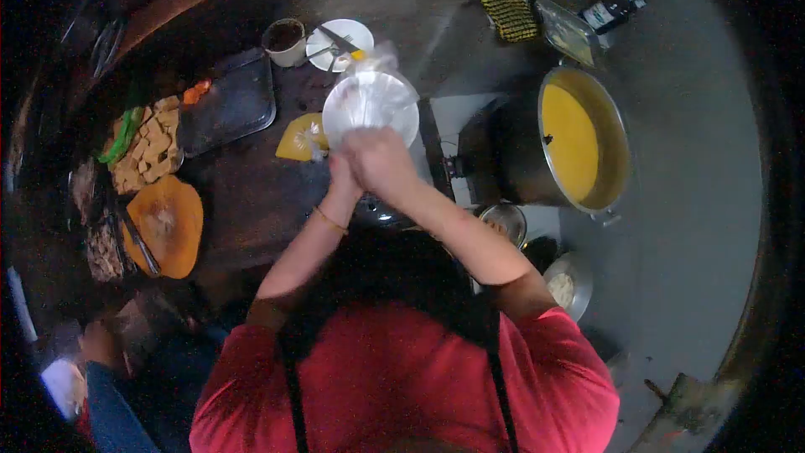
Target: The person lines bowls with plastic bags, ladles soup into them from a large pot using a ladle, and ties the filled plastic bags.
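Observation:
Both hands meet in front of me at the near edge of a round white bowl (pixel 335 122). My right hand (pixel 381 164) and my left hand (pixel 344 174) are closed together on a clear plastic bag (pixel 377 96), which spreads over the bowl. Motion blurs the fingers, and the bag's contents cannot be made out. Just left of the bowl lies a tied bag of yellow liquid (pixel 298 139). Behind it are a white plate (pixel 356 32) with a knife (pixel 337 39) and a cup of dark contents (pixel 285 42).
At the right stands a large pot (pixel 622 138) of yellow liquid. A black tray (pixel 231 109), tofu-like pieces (pixel 151 147) and an orange board (pixel 172 235) with a knife are at the left. Another person's arm (pixel 113 403) shows lower left. Small bowls (pixel 579 285) sit below the pot.

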Demonstrator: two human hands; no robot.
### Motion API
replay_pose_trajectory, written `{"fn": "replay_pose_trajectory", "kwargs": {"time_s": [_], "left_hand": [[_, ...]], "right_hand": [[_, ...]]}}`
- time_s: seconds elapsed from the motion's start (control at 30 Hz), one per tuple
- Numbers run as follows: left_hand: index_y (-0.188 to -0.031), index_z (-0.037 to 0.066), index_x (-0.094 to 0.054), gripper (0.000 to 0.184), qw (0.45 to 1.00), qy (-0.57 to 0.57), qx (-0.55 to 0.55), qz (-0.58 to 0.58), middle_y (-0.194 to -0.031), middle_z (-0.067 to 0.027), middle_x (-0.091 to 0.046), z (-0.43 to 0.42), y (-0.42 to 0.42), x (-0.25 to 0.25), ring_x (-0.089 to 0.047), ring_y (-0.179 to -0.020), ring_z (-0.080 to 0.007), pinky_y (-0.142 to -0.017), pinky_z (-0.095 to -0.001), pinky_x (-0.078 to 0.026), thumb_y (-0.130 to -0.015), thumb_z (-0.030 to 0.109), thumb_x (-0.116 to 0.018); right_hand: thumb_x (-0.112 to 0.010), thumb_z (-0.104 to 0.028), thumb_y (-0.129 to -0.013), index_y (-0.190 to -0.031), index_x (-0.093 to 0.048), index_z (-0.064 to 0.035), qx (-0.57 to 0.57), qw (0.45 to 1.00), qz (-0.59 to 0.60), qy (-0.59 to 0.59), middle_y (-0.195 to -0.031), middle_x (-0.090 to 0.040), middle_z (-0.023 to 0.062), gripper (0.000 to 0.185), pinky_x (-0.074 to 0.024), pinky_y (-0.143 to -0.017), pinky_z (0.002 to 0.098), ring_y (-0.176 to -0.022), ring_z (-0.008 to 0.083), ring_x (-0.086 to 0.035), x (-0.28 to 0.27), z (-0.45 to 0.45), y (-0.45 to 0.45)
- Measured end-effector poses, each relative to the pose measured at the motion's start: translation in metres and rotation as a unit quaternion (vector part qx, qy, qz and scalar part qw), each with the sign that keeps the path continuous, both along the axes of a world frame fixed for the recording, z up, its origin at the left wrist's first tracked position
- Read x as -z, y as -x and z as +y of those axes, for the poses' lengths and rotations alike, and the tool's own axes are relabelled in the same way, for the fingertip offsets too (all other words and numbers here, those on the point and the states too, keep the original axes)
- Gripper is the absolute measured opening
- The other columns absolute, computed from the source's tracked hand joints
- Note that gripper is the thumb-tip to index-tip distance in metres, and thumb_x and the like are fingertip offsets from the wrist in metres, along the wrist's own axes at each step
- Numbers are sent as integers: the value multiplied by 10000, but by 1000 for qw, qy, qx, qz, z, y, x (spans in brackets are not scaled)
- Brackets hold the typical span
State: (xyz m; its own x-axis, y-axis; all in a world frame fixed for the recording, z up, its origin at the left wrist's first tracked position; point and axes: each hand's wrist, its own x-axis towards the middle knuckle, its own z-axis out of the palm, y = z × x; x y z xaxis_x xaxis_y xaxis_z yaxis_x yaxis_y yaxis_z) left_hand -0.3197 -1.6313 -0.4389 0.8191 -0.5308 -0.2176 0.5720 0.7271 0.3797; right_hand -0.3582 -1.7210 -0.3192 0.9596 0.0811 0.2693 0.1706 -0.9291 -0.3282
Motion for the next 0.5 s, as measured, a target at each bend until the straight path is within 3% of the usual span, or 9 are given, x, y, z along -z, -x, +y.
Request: {"fn": "replay_pose_trajectory", "kwargs": {"time_s": [0.07,0.13,0.23,0.27,0.3,0.33,0.37,0.43,0.5], "left_hand": [[-1222,69,-413,382,1000,-19,9,-11,-1164,-105,-499,0,-6,-29,-513,-1035,-216,-875,-361,-439,-876,230,-433],[-1230,70,-405,393,999,-37,17,-24,-1167,-107,-498,-7,-12,-44,-508,-1042,-217,-880,-369,-435,-879,244,-430],[-1273,92,-353,491,969,-236,74,-19,-1199,-83,-476,-29,-22,-49,-504,-1047,-210,-886,-369,-430,-884,371,-459],[-1286,108,-336,549,965,-243,69,-67,-1213,-68,-464,-38,-22,-56,-490,-1064,-203,-902,-358,-417,-873,452,-446],[-1286,108,-336,549,964,-242,79,-73,-1213,-68,-464,-43,-22,-62,-490,-1064,-203,-902,-358,-417,-873,452,-446],[-1292,106,-328,564,971,-208,96,-66,-1220,-69,-458,-46,-22,-69,-480,-1079,-205,-912,-357,-408,-873,468,-432],[-1298,105,-320,579,977,-172,112,-56,-1228,-71,-452,-50,-22,-75,-471,-1094,-206,-922,-355,-400,-873,485,-418],[-1321,97,-283,643,971,-194,111,-82,-1281,-74,-408,-62,-29,-88,-414,-1164,-223,-967,-364,-356,-875,557,-318],[-1321,88,-279,675,977,-183,93,-58,-1308,-73,-380,-85,-37,-108,-390,-1186,-240,-982,-374,-339,-870,589,-256]], "right_hand": [[-584,-121,-664,-826,-532,-107,-48,998,49,14,-899,-558,75,170,-390,-700,389,-867,260,-529,-23,4,14],[-619,-103,-635,-903,-558,-109,-82,982,-168,-36,-991,-563,119,274,-401,-759,379,-927,294,-527,-54,-13,24],[-654,-159,-693,-1089,-529,-84,155,968,-188,-55,-1130,-515,186,422,-389,-848,407,-1031,344,-491,-72,-36,-3],[-654,-159,-693,-1089,-529,-84,165,966,-191,-53,-1130,-515,186,422,-389,-848,407,-1031,344,-491,-68,-36,-9],[-644,-174,-721,-1116,-508,-66,145,977,44,-148,-1161,-495,193,432,-387,-858,412,-1055,350,-477,-60,-34,-15],[-634,-190,-748,-1142,-487,-47,114,925,272,-238,-1192,-474,201,445,-385,-867,417,-1078,356,-464,-57,-39,-18],[-634,-190,-748,-1142,-487,-47,124,925,268,-240,-1192,-474,201,445,-385,-867,417,-1078,356,-464,-59,-47,-11],[-628,-149,-755,-1174,-450,-22,21,984,-81,-158,-1179,-489,210,473,-396,-859,421,-1084,360,-469,-60,-61,12],[-622,-51,-725,-1089,-518,-14,21,964,-243,-105,-1085,-552,183,381,-425,-818,383,-999,335,-525,-87,-107,39]]}}
